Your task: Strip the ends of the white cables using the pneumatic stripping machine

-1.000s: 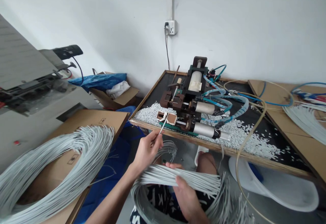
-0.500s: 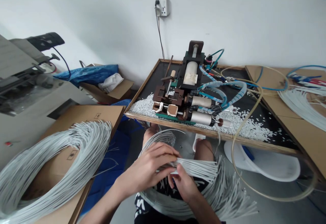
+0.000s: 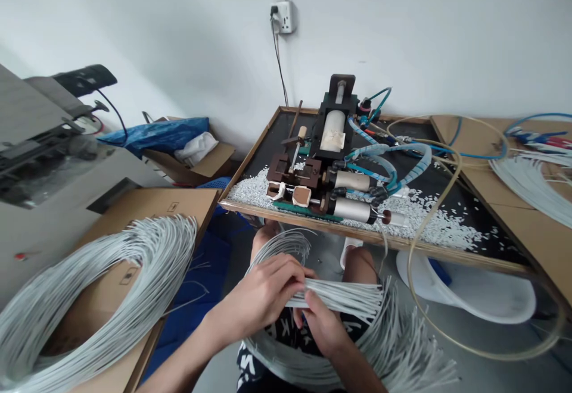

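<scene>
A bundle of thin white wires (image 3: 348,296) lies across my lap, its cut ends pointing right. My left hand (image 3: 272,286) is closed around the bundle from above, fingers wrapped over it. Close beside it, my right hand (image 3: 319,318) grips the same bundle from below, thumb pressed on the wires and fingers partly hidden beneath. More wires of a looped coil (image 3: 299,360) curve under my forearms, with loose ends fanning out at the lower right. Beyond my hands stands a pneumatic wire-stripping machine (image 3: 333,137) on the bench.
Small white offcuts (image 3: 250,190) cover parts of the black bench (image 3: 411,134). To the left, a large wire coil (image 3: 165,262) rests on cardboard (image 3: 116,202) beside a grey machine (image 3: 40,202). A clear yellowish hose (image 3: 413,262) loops down at right, near a white tub (image 3: 491,295). More wires (image 3: 527,184) lie far right.
My left hand's fingers have drawn in more tightly around the wires. My right hand has shifted slightly left and down along the bundle. The view has tilted slightly.
</scene>
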A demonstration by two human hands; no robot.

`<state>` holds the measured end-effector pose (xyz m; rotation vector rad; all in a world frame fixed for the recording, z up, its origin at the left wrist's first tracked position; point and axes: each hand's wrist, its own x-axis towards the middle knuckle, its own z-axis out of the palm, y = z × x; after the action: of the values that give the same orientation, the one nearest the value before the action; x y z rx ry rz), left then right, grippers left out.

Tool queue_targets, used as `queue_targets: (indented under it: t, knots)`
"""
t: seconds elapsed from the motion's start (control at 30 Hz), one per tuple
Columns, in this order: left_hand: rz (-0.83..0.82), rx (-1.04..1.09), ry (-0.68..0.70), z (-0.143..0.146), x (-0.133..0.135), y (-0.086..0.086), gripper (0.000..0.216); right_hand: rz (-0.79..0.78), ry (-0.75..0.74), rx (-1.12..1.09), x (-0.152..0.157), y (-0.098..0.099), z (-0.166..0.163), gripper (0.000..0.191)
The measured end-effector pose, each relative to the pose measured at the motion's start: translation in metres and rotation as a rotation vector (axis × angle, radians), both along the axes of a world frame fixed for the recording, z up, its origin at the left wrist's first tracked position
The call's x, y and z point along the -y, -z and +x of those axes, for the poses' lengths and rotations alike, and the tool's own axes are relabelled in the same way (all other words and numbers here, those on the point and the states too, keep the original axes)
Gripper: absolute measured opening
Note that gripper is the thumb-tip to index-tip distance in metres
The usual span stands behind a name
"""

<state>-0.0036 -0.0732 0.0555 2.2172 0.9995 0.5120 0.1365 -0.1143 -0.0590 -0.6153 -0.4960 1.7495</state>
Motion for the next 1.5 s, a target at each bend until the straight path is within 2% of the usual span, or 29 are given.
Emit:
queue_targets:
  t: [0.1, 0.23, 0.33, 0.43, 0.57, 0.8, 1.1, 1.5]
  knots:
    - [-0.1, 0.182, -0.216, -0.006, -0.004, 0.002, 0.013, -0.014, 0.019, -0.026, 0.0, -0.001, -0.001, 0.029]
    - [-0.21, 0.502, -0.513, -0.017, -0.018, 0.006, 0.03, -0.028, -0.014, -0.053, 0.0, -0.002, 0.001, 0.028]
    - [-0.148, 0.553, -0.609, -0.021, -0.032, 0.01, 0.039, -0.017, -0.026, -0.046, 0.001, -0.002, 0.002, 0.026]
    - [-0.005, 0.503, -0.678, -0.02, -0.044, 0.015, 0.035, -0.018, -0.028, -0.043, 0.002, -0.001, 0.002, 0.025]
    - [0.104, 0.444, -0.694, -0.014, -0.052, 0.023, 0.028, -0.019, -0.03, -0.035, 0.002, 0.0, 0.001, 0.024]
    - [0.128, 0.334, -0.639, -0.011, -0.055, 0.035, 0.025, -0.034, -0.036, -0.029, -0.001, 0.001, 0.001, 0.025]
    - [0.109, 0.301, -0.747, -0.013, -0.058, 0.048, 0.024, -0.055, -0.032, -0.04, -0.002, 0.005, 0.003, 0.026]
    - [0.066, 0.337, -0.762, -0.009, -0.059, 0.048, 0.028, -0.058, -0.054, -0.002, -0.001, 0.004, 0.003, 0.029]
